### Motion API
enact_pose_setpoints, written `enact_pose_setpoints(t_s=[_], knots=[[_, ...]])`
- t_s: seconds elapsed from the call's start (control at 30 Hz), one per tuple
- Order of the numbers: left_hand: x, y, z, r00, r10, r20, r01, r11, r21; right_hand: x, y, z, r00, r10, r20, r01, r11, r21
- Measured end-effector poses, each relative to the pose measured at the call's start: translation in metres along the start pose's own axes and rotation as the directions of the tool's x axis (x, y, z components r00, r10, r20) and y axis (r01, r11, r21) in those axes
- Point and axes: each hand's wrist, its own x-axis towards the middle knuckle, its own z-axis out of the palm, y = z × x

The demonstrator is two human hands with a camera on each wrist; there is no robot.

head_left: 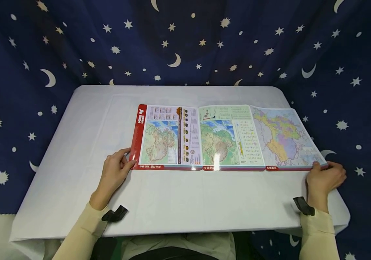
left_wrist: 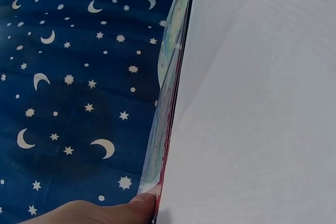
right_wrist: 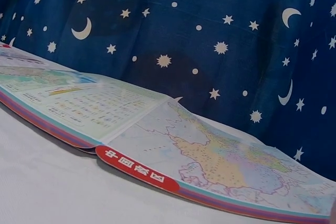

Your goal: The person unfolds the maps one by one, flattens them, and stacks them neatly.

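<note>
A fold-out map [head_left: 231, 137] of three panels lies spread across the table, each panel printed with a coloured map and its left edge bordered in red. My left hand [head_left: 115, 173] pinches the lower left corner, thumb on top at the red border. At the other end, my right hand [head_left: 325, 178] grips the lower right corner with the thumb over the edge. In the left wrist view the thumb [left_wrist: 139, 207] presses the corner of the map [left_wrist: 170, 87], seen nearly edge-on. The right wrist view shows the panels [right_wrist: 231, 161] rising slightly at the folds.
A white cloth covers the table [head_left: 237, 202], whose rounded far edge meets a dark blue curtain [head_left: 185, 43] with moons and stars. The curtain also hangs at both sides. Black straps [head_left: 115, 213] sit on both wrists over cream sleeves.
</note>
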Motion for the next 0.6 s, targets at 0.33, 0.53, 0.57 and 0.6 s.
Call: enact_pose_setpoints(t_s=[0.33, 0.53, 0.57, 0.6], knots=[[-0.0011, -0.0015, 0.0008, 1.000, -0.007, -0.002, 0.007, 1.000, 0.003, -0.0009, 0.0024, -0.0007, 1.000, -0.022, 0.012, 0.022, 1.000, -0.011], [-0.0008, 0.0003, 0.0001, 1.000, -0.014, 0.001, 0.014, 1.000, 0.003, -0.0038, 0.0009, -0.0014, 1.000, -0.026, 0.006, 0.026, 1.000, -0.005], [-0.0007, 0.0003, 0.0001, 1.000, -0.014, 0.001, 0.014, 1.000, 0.001, -0.0039, 0.0011, -0.0016, 1.000, -0.024, 0.006, 0.024, 1.000, -0.006], [-0.0004, 0.0005, 0.0001, 1.000, -0.014, 0.001, 0.014, 1.000, 0.001, -0.0039, 0.0014, -0.0019, 1.000, -0.024, 0.006, 0.024, 1.000, -0.008]])
